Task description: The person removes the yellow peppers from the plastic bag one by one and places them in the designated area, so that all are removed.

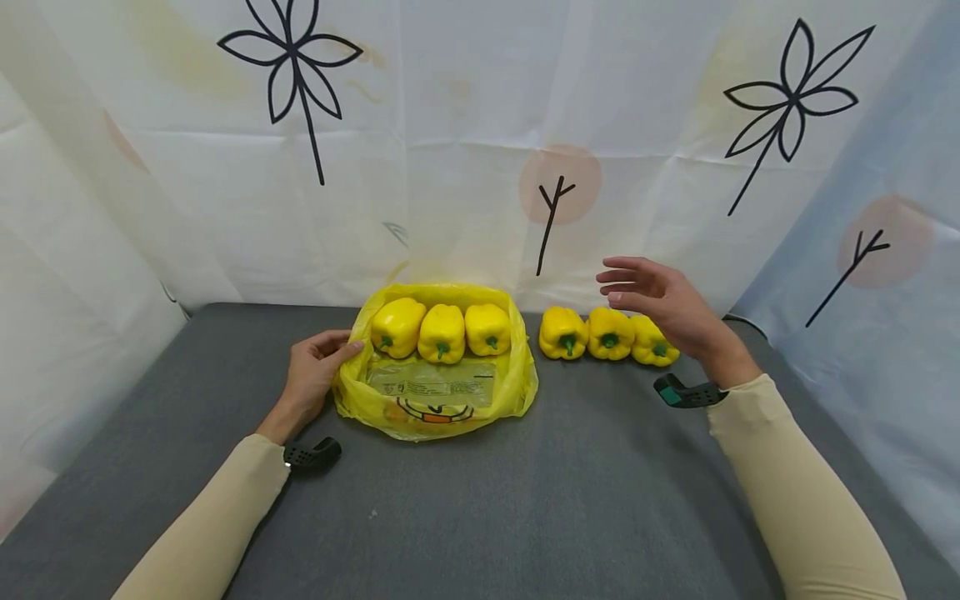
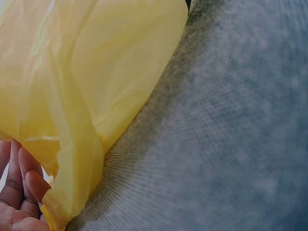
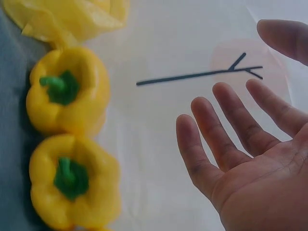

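Note:
A yellow plastic bag (image 1: 438, 425) lies open on the table with three yellow peppers (image 1: 442, 333) in a row inside. At its left edge the left hand (image 1: 311, 375) pinches the rim between thumb and fingers; the left wrist view shows these fingers (image 2: 21, 178) at the bag's folded plastic (image 2: 79, 159). Right of the bag stand three more yellow peppers (image 1: 609, 333) side by side, green stems toward the camera. Above the rightmost ones the right hand (image 1: 667, 304) hovers, fingers relaxed and apart, touching nothing. In the right wrist view its palm (image 3: 260, 168) is beside two peppers (image 3: 74, 180).
A dark grey table (image 1: 450, 517) extends in front of the bag and peppers. Behind it hangs a white curtain (image 1: 465, 208) with flower and tree drawings, close to the table's back edge. Dark cables show near both back corners.

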Action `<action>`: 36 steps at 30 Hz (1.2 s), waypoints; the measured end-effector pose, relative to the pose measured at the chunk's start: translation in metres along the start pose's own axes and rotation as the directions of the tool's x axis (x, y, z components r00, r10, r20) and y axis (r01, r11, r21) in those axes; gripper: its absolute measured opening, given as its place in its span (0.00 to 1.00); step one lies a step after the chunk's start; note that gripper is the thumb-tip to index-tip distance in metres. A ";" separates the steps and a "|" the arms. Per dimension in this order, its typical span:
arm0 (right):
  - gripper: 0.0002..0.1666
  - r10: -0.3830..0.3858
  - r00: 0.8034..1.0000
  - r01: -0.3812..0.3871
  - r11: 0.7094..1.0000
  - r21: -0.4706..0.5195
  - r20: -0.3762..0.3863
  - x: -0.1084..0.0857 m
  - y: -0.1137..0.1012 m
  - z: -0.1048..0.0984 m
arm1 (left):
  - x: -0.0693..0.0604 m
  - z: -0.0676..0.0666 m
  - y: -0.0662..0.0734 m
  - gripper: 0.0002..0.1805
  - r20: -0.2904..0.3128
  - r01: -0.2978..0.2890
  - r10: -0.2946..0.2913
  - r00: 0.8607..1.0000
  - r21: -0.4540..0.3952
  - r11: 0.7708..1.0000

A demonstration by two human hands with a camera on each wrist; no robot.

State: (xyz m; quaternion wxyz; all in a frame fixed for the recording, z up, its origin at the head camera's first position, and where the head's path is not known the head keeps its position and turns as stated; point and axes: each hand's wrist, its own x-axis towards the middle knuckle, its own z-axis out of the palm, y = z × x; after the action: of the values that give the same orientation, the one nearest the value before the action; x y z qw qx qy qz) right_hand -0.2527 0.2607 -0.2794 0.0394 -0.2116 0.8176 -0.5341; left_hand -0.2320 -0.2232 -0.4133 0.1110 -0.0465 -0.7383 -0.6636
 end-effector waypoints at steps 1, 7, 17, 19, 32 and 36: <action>0.33 -0.003 1.000 0.003 1.000 0.008 0.005 0.001 0.000 0.002 | 0.000 0.000 0.000 0.23 0.000 0.001 -0.001 1.000 -0.001 1.000; 0.33 0.001 1.000 -0.001 0.998 0.060 0.012 0.005 0.000 0.017 | 0.000 0.001 0.000 0.23 -0.002 0.000 0.000 1.000 -0.007 1.000; 0.32 -0.015 1.000 0.012 0.992 0.124 0.021 0.015 0.000 0.038 | -0.001 0.001 0.001 0.22 0.001 0.001 -0.001 1.000 -0.002 1.000; 0.32 -0.027 0.999 0.024 0.991 0.128 0.022 0.017 0.000 0.042 | -0.001 0.001 0.001 0.22 0.001 -0.003 0.003 1.000 0.005 1.000; 0.34 -0.050 0.998 0.043 0.981 0.189 0.032 0.028 -0.003 0.063 | -0.001 0.001 0.002 0.22 0.002 -0.003 0.003 1.000 0.009 1.000; 0.33 -0.054 0.998 0.046 0.980 0.194 0.036 0.032 -0.004 0.069 | -0.001 0.001 0.002 0.22 0.004 0.001 -0.001 1.000 0.012 1.000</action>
State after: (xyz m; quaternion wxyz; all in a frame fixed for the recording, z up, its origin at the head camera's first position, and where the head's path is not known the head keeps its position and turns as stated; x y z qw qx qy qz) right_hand -0.2609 0.1874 -0.3005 0.0631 -0.2380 0.7553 -0.6074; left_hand -0.2305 -0.2222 -0.4118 0.1095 -0.0467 -0.7424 -0.6593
